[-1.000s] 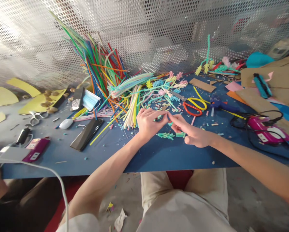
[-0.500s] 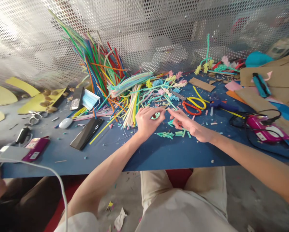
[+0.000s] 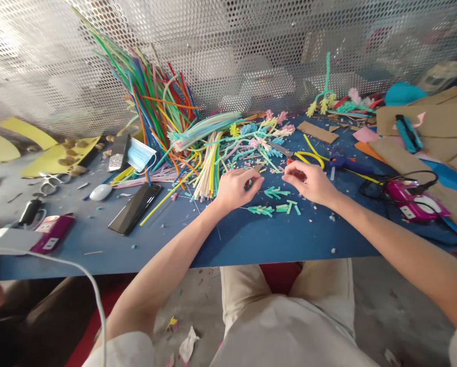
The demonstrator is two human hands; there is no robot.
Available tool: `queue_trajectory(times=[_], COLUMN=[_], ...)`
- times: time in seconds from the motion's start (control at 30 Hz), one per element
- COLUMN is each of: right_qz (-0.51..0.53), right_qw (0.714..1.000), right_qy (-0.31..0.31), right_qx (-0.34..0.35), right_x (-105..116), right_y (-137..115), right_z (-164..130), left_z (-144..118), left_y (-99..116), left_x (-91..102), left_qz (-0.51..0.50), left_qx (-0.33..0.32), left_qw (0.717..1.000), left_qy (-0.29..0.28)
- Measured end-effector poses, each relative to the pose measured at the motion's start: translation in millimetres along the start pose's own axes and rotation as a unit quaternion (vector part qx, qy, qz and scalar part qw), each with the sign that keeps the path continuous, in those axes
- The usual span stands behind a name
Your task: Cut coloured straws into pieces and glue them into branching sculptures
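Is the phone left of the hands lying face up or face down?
Cannot tell. The dark phone lies flat on the blue table, its top side plain and glossy; no lit screen or camera shows.

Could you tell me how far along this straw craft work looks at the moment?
Done: fringed teal straw pieces lie on the blue table. In hand: the left hand pinches a small green piece; the right hand reaches over the red and yellow scissors. Left: a big bundle of uncut coloured straws.

Your matt blue table top [image 3: 228,244]; glossy plastic straws [image 3: 152,107]; perforated metal screen [image 3: 228,46]; glossy phone [image 3: 134,208]; rough cardboard [image 3: 423,120].
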State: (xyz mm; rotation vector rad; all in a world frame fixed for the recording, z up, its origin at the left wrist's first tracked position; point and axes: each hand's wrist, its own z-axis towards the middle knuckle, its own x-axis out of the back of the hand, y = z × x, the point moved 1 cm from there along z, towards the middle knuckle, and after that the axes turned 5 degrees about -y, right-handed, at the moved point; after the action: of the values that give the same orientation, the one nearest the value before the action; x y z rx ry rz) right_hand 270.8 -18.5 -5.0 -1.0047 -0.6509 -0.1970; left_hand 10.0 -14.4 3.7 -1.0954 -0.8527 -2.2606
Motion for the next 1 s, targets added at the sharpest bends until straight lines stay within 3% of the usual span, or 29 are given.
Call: queue_trajectory(times=[0.17,0.47,0.63,0.9,1.0], right_qz=[-0.107,-0.194,-0.208,-0.176,-0.167], right_qw=[0.991,0.967,0.958,0.975,0.979], right_qy=[-0.061,-0.137,-0.172,-0.098,-0.070], right_qx=[0.057,0.087,0.093,0.094,0.089], right_x=[11.3,10.6,10.9,12.4,14.0], right_y=[11.7,7.0,11.1,9.4,9.4], right_z=[3.1,-0.9,1.3,0.4,0.2], left_z=[1.6,1.0,2.2,-0.2,0.1], left_y=[-10.4,-10.5,-9.4,-14.5,-16.6], left_x=[-2.0,6.3,4.8,-2.7,-2.8], left_qz=[0.000,-0.022,-0.010,0.035,0.078], left_qx=[-0.014,-0.036,-0.062,-0.070,-0.083], left_qw=[0.999,0.999,0.997,0.993,0.991], left_qy=[-0.045,-0.011,-0.037,-0.084,-0.075])
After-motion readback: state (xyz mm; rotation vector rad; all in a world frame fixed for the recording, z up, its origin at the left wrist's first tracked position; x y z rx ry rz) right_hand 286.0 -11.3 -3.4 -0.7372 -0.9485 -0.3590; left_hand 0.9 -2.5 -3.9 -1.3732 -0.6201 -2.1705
